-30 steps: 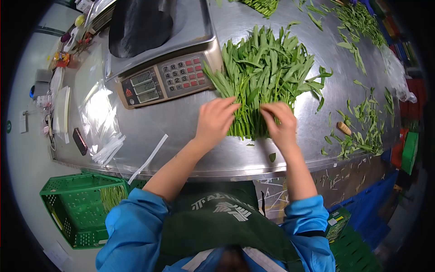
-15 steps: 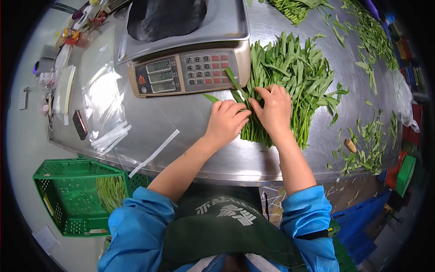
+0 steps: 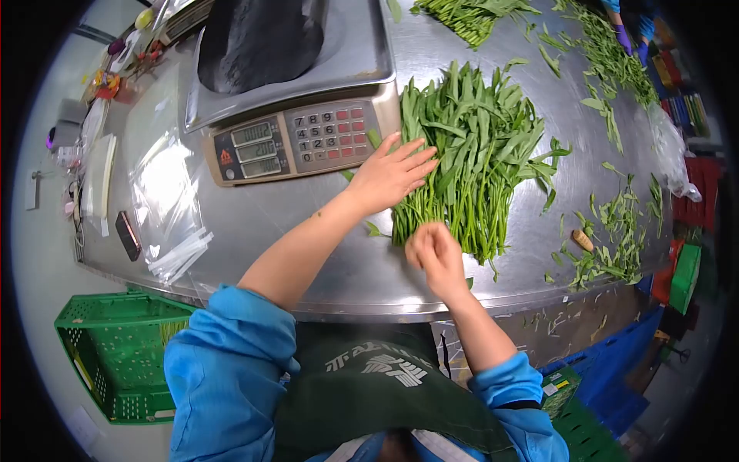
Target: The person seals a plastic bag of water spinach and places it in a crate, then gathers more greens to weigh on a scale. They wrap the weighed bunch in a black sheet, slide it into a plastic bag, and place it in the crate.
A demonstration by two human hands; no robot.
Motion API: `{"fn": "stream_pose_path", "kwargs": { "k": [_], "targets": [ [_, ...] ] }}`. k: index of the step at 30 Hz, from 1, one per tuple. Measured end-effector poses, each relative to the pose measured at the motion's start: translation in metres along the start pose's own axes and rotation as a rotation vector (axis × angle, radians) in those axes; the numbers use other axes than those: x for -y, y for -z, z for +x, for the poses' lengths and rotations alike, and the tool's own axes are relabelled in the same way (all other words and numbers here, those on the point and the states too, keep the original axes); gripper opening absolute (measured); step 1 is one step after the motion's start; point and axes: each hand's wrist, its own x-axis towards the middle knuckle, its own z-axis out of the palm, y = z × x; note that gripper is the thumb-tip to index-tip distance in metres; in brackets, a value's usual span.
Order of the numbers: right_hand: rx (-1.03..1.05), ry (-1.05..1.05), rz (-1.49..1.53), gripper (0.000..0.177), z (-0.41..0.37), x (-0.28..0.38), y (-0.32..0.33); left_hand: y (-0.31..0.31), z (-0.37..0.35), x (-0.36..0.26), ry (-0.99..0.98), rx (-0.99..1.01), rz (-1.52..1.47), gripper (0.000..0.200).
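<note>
**Both hands on the greens pile, mid-table**

L hand (image 3: 392,173) lies flat, palm down, fingers spread apart, on the 9 o'clock edge of the greens pile (image 3: 481,146). R hand (image 3: 433,250) sits at the pile's 6 o'clock end, right at the cut stems. Its fingers are curled in tight, a loose fist; can't tell if any stems are inside it.

The pile is fanned out on the steel table (image 3: 292,231), leaves pointing to 12, stems toward the person. Scale (image 3: 296,138) is at 10 o'clock of the pile, just beside the L hand's fingertips, w/ a black bag (image 3: 258,38) on its pan.

Clear plastic bags (image 3: 165,192) lie at 9 o'clock, well apart, phone (image 3: 127,235) next to them. Leaf scraps (image 3: 608,231) are at 3–4 o'clock. Green crate (image 3: 115,354) sits below the table edge at 8 o'clock. Second greens heap (image 3: 469,15) is at 12, and a co-worker's purple-gloved hand (image 3: 625,37) at 1 o'clock, far corner.
</note>
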Motion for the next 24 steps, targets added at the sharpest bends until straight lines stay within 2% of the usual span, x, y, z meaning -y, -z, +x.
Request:
{"fn": "stream_pose_path", "kwargs": {
  "k": [1, 2, 3, 4, 5, 6, 7, 8, 10, 11, 12, 13, 14, 15, 18, 19, 20, 21, 24],
  "targets": [
    [0.074, -0.105, 0.035, 0.005, -0.026, 0.032, -0.002, 0.000, 0.000, -0.001, -0.009, 0.003, -0.005, 0.043],
    [0.206, -0.082, -0.043, 0.003, -0.050, 0.063, 0.016, 0.001, 0.001, -0.001, 0.004, 0.006, -0.008, 0.043],
    [0.301, 0.022, -0.174, 0.005, -0.070, 0.106, 0.039, 0.003, 0.001, -0.001, 0.019, 0.008, -0.010, 0.043],
    [0.239, 0.341, -0.405, 0.009, -0.092, 0.116, 0.091, 0.017, -0.001, -0.007, 0.053, -0.097, -0.060, 0.038],
    [0.004, 0.352, -0.402, 0.014, -0.101, 0.131, 0.144, 0.031, -0.008, -0.013, 0.043, -0.101, -0.058, 0.038],
    [-0.229, 0.352, -0.385, 0.024, -0.109, 0.146, 0.197, 0.044, -0.019, -0.020, 0.151, -0.257, -0.117, 0.036],
    [-0.675, 0.110, -0.584, 0.032, -0.113, 0.157, 0.236, 0.052, -0.028, -0.025, 0.261, -0.411, -0.181, 0.033],
    [-0.675, 0.117, -0.588, 0.032, -0.108, 0.154, 0.239, 0.050, -0.034, -0.026, 0.258, -0.418, -0.180, 0.033],
    [-0.528, 0.076, -1.841, 0.037, -0.091, 0.134, 0.247, 0.037, -0.043, -0.026, 0.106, -0.395, -0.256, 0.031],
    [-0.691, 0.005, -0.848, 0.042, -0.061, 0.118, 0.213, 0.035, -0.036, -0.028, 0.116, -0.397, -0.253, 0.031],
    [-0.612, 0.247, -0.962, 0.036, -0.038, 0.094, 0.199, 0.031, -0.022, -0.033, 0.000, -0.372, -0.269, 0.031],
    [-0.508, 0.353, -1.079, 0.025, -0.013, 0.088, 0.156, 0.027, -0.006, -0.035, -0.121, -0.349, -0.281, 0.031],
    [-0.337, 0.608, -1.192, 0.020, 0.013, 0.090, 0.120, 0.024, 0.005, -0.036, -0.123, -0.351, -0.279, 0.031],
    [-0.297, 0.692, -1.069, 0.018, 0.042, 0.083, 0.099, 0.021, 0.016, -0.037, -0.152, -0.314, -0.256, 0.032],
    [-0.325, 0.707, -0.966, 0.017, 0.112, 0.056, 0.086, 0.020, 0.028, -0.040, -0.147, -0.200, -0.221, 0.037],
    [-0.313, 0.692, -1.085, 0.020, 0.126, 0.049, 0.089, 0.019, 0.026, -0.041, -0.123, -0.120, -0.219, 0.041],
    [-0.300, 0.677, -1.206, 0.024, 0.133, 0.044, 0.091, 0.014, 0.021, -0.038, -0.068, -0.069, -0.174, 0.048],
    [-0.293, 0.440, -1.297, 0.031, 0.126, 0.043, 0.099, 0.015, 0.016, -0.037, -0.066, -0.066, -0.174, 0.048],
    [-0.325, 0.452, -1.353, 0.030, 0.112, 0.027, 0.122, 0.019, -0.004, -0.036, 0.071, -0.029, -0.152, 0.049]
  ]
}}
